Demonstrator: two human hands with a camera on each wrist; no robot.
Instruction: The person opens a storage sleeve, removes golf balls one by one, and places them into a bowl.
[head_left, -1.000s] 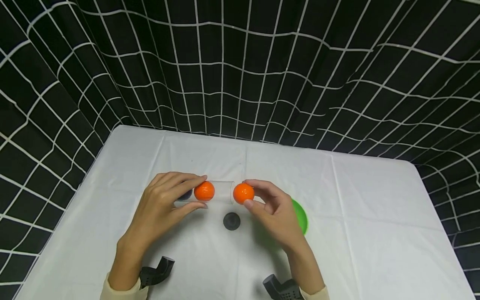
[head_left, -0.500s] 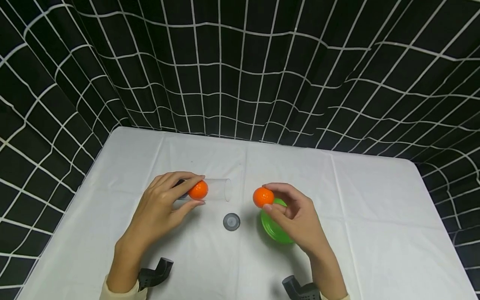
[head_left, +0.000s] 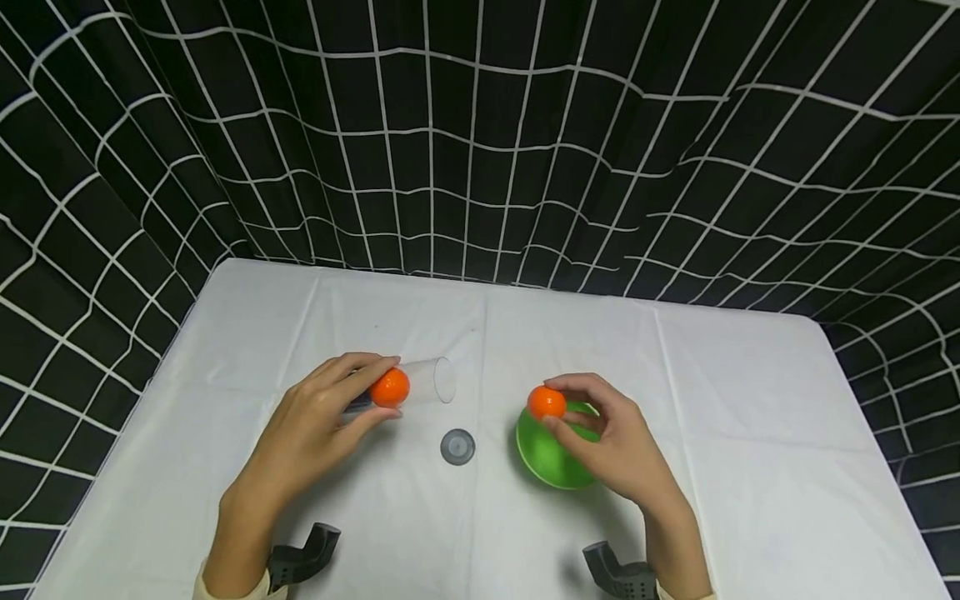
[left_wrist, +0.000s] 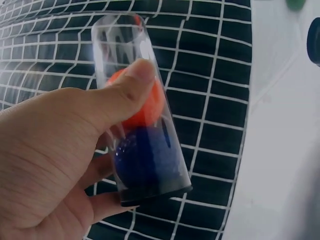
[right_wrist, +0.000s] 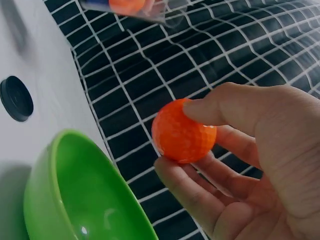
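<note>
My left hand [head_left: 315, 425] grips a clear plastic tube [left_wrist: 120, 40] with its thumb and fingers. Inside the tube a dark blue ball [left_wrist: 150, 157] lies at the capped end and an orange ball [head_left: 390, 387] beside it. The tube's uncapped mouth points right in the head view. Between thumb and fingertips my right hand [head_left: 611, 433] pinches a dimpled orange golf ball [right_wrist: 182, 131]. It holds that ball over the far part of a green bowl [head_left: 555, 454]. In the right wrist view the visible part of the bowl's inside holds nothing.
A round dark grey cap [head_left: 457, 447] lies on the white-covered table [head_left: 750, 450] between the tube and the bowl. A black curtain with a white net [head_left: 480, 150] stands behind the table and along both sides.
My right hand has carried the orange golf ball away from the tube's mouth, rightward to above the bowl. The left hand has shifted slightly left, and the tube has tilted a little.
</note>
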